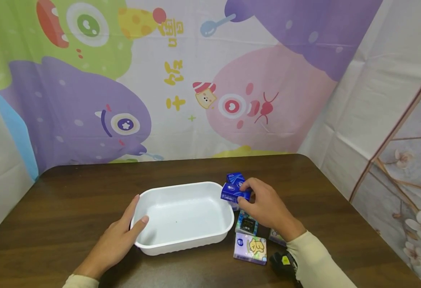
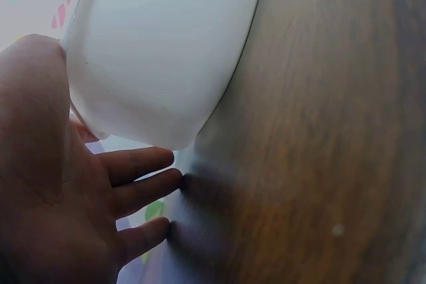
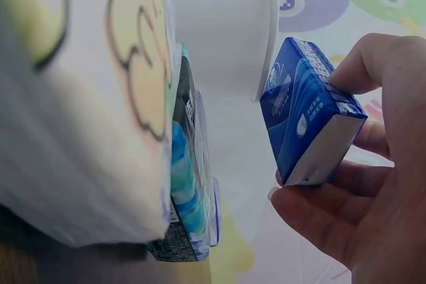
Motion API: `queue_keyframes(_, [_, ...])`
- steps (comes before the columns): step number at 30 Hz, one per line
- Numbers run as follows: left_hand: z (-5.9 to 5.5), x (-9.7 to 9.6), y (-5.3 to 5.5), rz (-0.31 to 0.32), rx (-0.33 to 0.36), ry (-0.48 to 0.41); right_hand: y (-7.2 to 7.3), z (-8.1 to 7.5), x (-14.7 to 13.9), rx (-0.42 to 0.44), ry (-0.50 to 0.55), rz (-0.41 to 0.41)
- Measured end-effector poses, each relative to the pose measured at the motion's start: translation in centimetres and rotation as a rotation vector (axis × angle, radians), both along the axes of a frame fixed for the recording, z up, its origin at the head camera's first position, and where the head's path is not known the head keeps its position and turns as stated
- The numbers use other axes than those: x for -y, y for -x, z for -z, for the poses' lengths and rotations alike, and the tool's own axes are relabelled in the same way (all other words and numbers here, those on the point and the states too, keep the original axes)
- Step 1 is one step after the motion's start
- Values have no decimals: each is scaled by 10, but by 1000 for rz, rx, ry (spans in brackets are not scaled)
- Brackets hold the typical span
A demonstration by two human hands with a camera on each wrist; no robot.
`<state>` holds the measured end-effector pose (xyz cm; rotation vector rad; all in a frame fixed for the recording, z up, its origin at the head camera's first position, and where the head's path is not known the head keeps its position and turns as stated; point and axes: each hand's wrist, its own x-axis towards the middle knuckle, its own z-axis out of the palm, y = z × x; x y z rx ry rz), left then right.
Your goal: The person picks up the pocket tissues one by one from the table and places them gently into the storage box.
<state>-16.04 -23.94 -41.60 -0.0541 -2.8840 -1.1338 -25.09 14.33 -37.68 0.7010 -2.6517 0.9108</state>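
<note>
A white plastic tub [image 1: 183, 218] sits on the table. My left hand [image 1: 117, 236] grips its left end, thumb over the rim and forefinger along the outside; in the left wrist view the other fingers [image 2: 136, 197] spread below the tub wall. With thumb and fingers, my right hand [image 1: 268, 202] pinches a dark blue tissue pack [image 3: 303, 114] beside the tub's right rim. Another blue tissue pack [image 1: 234, 178] shows just behind it. Below lie a teal-and-black tissue pack [image 1: 247, 224] and a purple one with a yellow bear [image 1: 251, 248].
Partly under the right forearm lies another pale pack [image 1: 277, 237]. A black object with a yellow label [image 1: 284, 261] is near the right sleeve. The brown wooden table [image 1: 99, 184] ends at a cartoon-printed curtain [image 1: 181, 132] behind, and more cloth hangs at the right.
</note>
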Motion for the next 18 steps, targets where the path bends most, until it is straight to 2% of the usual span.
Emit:
queue_keyframes(11, [-1,0,0,1,-4,2,-3,0,4,-40,12,-57])
queue_keyframes(18, [-1,-1,0,0,-12,3,-5,-2,8,-11,7,-82])
